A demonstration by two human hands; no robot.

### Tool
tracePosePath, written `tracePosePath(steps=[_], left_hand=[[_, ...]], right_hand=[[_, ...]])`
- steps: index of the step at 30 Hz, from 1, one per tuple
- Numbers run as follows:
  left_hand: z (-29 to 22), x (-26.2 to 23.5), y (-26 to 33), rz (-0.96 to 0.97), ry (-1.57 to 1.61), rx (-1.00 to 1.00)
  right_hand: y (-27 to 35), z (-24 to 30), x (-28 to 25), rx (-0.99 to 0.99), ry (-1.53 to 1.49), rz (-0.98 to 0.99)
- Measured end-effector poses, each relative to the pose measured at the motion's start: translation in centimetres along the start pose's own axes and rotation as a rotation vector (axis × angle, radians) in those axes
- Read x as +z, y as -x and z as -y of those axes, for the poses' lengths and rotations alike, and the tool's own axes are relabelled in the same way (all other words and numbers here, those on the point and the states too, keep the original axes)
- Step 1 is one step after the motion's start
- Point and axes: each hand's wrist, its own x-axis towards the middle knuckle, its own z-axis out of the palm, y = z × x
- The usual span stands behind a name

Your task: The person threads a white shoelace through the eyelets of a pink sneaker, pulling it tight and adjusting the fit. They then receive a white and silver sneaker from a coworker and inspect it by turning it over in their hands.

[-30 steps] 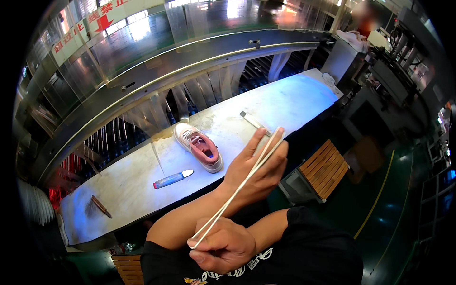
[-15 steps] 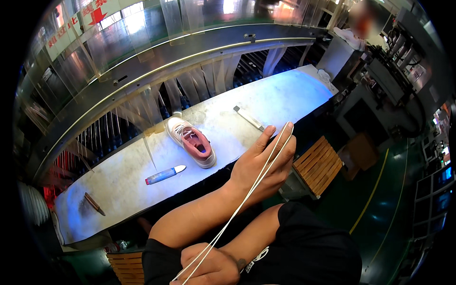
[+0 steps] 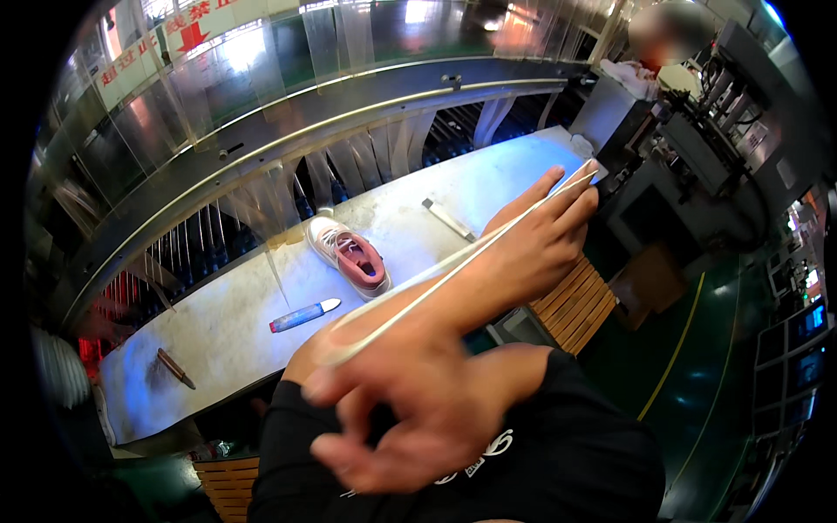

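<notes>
My arms cross in front of me. My left hand [image 3: 545, 231] is at the right, fingers stretched out, with a doubled white cord [image 3: 453, 288] hooked over a fingertip. The cord runs back along the left forearm and bends in a loop. Just below that loop is my right hand [image 3: 410, 418], blurred, its fingers curved and apart with nothing visible between them. Beyond the arms a white sneaker with pink lining [image 3: 349, 259] lies on the pale bench [image 3: 227, 305]. Beside it is a blue stick-shaped tool with a white rounded tip [image 3: 303, 315].
A white tool with a dark end [image 3: 447, 220] and a brown pen-like stick [image 3: 175, 368] lie on the bench. Behind it runs a metal rail with clear plastic strips [image 3: 366, 148]. Wooden slats [image 3: 575, 305] and machinery stand right; another person [image 3: 667, 39] is far right.
My left hand has moved up and right with the cord. My right hand has risen, its fingers have spread, and the cord's near end has come away from them.
</notes>
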Motion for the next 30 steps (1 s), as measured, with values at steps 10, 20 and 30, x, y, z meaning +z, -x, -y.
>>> tracePosePath(steps=[10, 20, 30], left_hand=[[1.6, 3.1, -11.0, -0.152, -0.012, 0.194], [2.1, 7.8, -14.8, -0.037, 0.003, 0.005], [2.7, 9.8, -5.3, 0.141, 0.083, -0.093]], right_hand=[[-2.9, 4.7, -4.6, -0.308, -0.042, -0.160], [-5.1, 6.8, -5.8, -0.198, 0.095, -0.161], [-2.9, 2.4, -8.1, -0.268, 0.134, -0.163]])
